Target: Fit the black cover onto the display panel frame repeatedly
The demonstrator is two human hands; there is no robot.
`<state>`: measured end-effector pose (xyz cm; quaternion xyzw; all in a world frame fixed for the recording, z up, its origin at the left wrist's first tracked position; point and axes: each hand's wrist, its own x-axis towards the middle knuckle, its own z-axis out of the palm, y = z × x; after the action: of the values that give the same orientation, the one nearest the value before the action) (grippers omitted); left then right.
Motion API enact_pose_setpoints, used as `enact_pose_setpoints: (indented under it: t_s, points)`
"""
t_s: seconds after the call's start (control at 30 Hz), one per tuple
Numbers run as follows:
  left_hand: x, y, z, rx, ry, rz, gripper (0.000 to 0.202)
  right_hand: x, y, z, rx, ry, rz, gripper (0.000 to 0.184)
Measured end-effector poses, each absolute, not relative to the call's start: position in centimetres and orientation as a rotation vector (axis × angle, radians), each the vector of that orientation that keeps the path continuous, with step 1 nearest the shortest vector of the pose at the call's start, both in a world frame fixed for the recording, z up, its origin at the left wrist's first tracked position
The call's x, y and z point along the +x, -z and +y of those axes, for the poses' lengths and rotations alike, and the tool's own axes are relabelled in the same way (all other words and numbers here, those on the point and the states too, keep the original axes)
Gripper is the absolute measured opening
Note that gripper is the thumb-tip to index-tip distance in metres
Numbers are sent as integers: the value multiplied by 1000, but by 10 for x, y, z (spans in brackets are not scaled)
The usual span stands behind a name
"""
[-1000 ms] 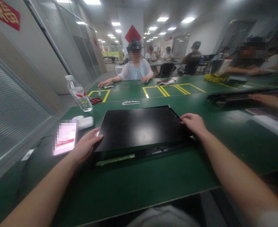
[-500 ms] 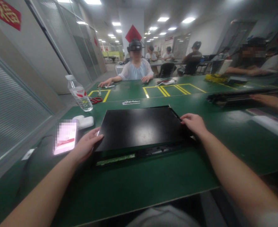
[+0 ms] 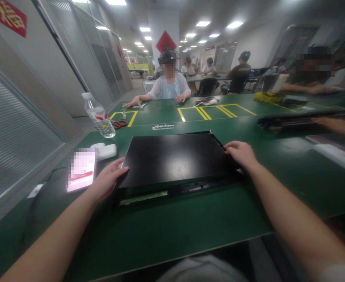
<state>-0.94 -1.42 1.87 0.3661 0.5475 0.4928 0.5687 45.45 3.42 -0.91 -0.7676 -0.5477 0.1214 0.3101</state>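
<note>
A flat black panel [image 3: 172, 158] lies on the green table [image 3: 166, 231] in front of me, with a strip of circuit board showing along its near edge. My left hand [image 3: 106, 181] grips the panel's left edge, fingers curled round it. My right hand [image 3: 241, 153] holds the right edge near the far corner, fingers bent over the rim.
A lit phone [image 3: 81, 170] with a cable lies left of the panel, a white case [image 3: 104, 150] behind it, then a water bottle [image 3: 98, 116] and red scissors [image 3: 118, 124]. Another person's hand and a long black panel [image 3: 301, 119] are at the right. People sit at the far side.
</note>
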Motion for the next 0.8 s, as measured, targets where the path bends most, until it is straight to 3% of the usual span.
enact_pose_setpoints:
  t_s: [0.2, 0.47, 0.8]
  points:
    - [-11, -17, -13, 856, -1158, 1304, 56, 453, 8, 33, -2040, -315, -1471, 26]
    - [-9, -18, -14, 855, -1171, 1321, 37, 451, 9, 32, -2084, -196, -1591, 26]
    - [-12, -17, -12, 881, -1156, 1317, 39, 450, 9, 31, -2085, -146, -1635, 27]
